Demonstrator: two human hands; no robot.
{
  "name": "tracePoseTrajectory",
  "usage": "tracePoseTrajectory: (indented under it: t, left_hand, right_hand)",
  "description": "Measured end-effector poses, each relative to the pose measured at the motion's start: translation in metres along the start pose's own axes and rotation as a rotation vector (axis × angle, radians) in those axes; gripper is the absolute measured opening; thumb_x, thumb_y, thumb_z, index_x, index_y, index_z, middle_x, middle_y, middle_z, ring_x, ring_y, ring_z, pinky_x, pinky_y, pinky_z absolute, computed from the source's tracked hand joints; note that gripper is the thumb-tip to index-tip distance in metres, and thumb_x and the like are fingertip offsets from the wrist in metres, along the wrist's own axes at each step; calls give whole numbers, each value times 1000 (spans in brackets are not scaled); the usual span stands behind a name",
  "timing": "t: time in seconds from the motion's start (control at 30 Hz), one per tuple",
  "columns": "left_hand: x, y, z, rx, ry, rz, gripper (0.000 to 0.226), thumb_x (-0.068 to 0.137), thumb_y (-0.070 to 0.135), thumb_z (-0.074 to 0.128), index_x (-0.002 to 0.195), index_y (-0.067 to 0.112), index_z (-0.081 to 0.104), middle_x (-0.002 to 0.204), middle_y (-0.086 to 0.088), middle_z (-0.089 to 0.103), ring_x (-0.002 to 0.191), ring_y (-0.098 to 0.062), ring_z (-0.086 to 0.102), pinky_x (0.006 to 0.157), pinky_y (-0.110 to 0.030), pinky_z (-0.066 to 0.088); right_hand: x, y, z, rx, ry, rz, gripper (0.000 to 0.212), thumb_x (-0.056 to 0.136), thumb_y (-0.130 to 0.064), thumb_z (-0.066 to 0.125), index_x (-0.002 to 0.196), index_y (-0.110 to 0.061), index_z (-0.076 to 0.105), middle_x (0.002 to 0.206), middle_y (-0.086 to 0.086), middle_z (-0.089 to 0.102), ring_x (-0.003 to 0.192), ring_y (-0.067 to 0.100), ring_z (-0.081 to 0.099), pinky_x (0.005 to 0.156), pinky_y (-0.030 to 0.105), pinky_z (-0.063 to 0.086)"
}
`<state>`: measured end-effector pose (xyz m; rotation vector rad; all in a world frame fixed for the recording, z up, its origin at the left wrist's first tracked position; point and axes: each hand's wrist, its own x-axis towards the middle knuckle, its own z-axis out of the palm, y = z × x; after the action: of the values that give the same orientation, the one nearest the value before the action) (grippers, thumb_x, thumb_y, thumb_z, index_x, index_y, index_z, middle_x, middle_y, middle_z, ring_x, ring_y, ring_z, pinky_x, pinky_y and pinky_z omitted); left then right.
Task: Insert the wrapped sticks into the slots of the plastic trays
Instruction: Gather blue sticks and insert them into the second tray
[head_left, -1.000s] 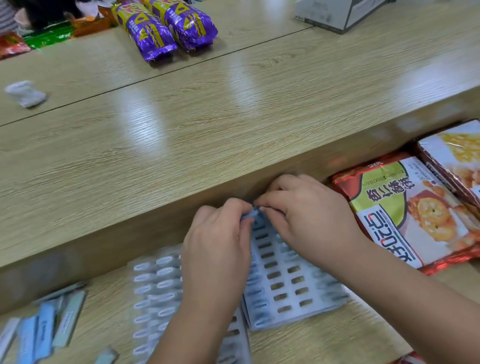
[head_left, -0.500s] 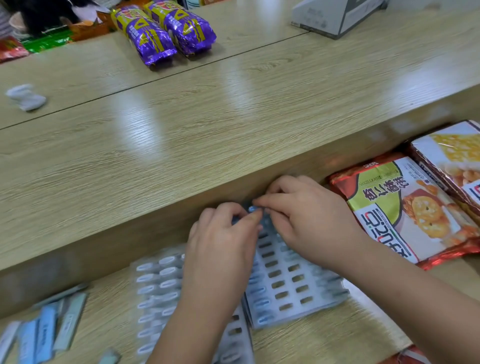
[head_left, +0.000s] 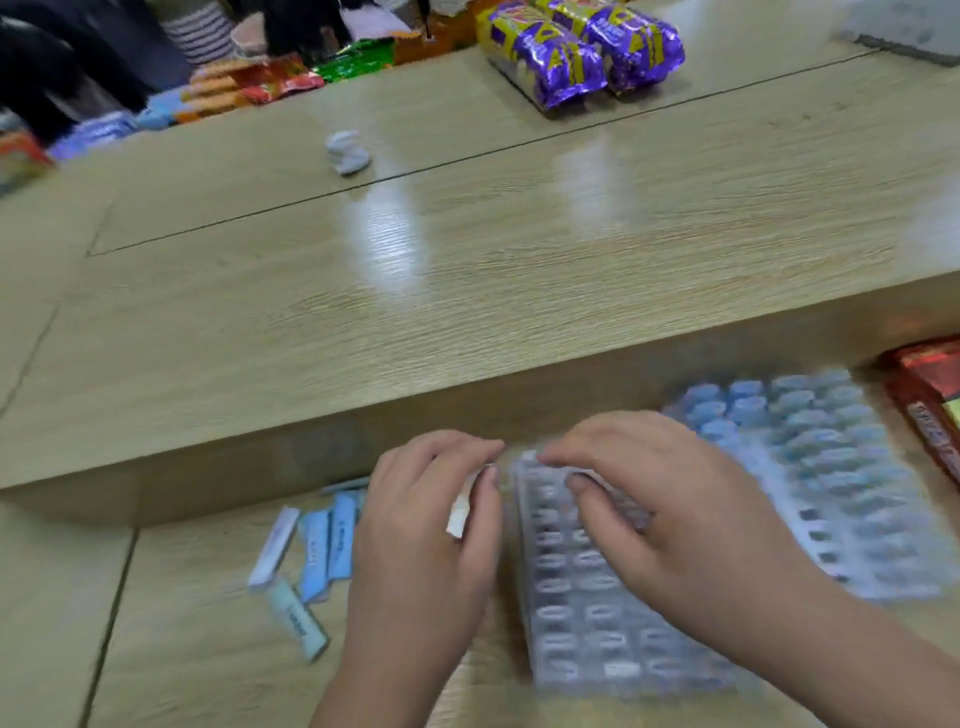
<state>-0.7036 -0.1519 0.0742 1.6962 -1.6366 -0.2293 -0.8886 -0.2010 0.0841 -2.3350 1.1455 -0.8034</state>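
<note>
I hold one white wrapped stick (head_left: 461, 512) tilted in my left hand (head_left: 426, 525), just beside the clear plastic tray (head_left: 597, 597) with rows of slots, which lies flat before me. My right hand (head_left: 670, 514) touches its far end. To the right lies a second tray (head_left: 831, 483), almost full of blue sticks. Some loose blue and white wrapped sticks (head_left: 317, 551) lie scattered left of my left hand.

A wooden ledge (head_left: 311, 457) walls off the trays' (head_left: 597, 639) far side; loose sticks (head_left: 322, 551) crowd the left.
</note>
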Motion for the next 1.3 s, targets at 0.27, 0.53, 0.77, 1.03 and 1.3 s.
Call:
tracePoseTrajectory:
  t: [0.27, 0.53, 0.77, 1.03, 1.3]
  left_hand:
    - [-48, -115, -68, 221, -60, -299, 22, 86, 21, 72, 105, 30, 69, 105, 15, 60, 92, -16, 63, 75, -39, 53]
    - [-47, -144, -59, 332, -255, -412, 50, 87, 52, 60, 130, 27, 57, 116, 5, 55, 108, -19, 50, 75, -28, 37]
    - [-36, -149, -55, 182, -206, -507, 32, 89, 33, 69, 120, 27, 63, 104, 9, 60, 101, -16, 56, 74, -27, 37]
    - [-26, -123, -72, -200, -133, -575, 12, 84, 27, 75, 78, 31, 65, 61, 18, 57, 55, -3, 50, 54, -24, 38]
    - [-8, -10, -36, -372, -197, -292, 24, 97, 52, 43, 93, 42, 64, 93, 16, 64, 86, -5, 63, 79, -37, 53]
  right_hand:
    - [24, -72, 107, -257, -559, -98, 33, 90, -37, 60, 123, -32, 54, 121, -8, 53, 115, 20, 50, 95, 38, 46]
    - [29, -82, 136, -524, -762, -6, 36, 87, -43, 66, 114, -27, 50, 115, -1, 47, 108, 22, 49, 81, 35, 46]
    - [29, -83, 139, -539, -711, -10, 31, 96, -44, 53, 115, -22, 44, 117, -1, 49, 110, 24, 49, 81, 35, 43]
    - [24, -77, 90, -97, -503, 62, 17, 97, -44, 43, 109, -39, 54, 104, -18, 52, 97, 8, 59, 83, 31, 49]
    - [-19, -23, -26, 7, -155, 269, 31, 92, -25, 60, 113, -47, 51, 97, -29, 59, 87, -5, 59, 74, 8, 42]
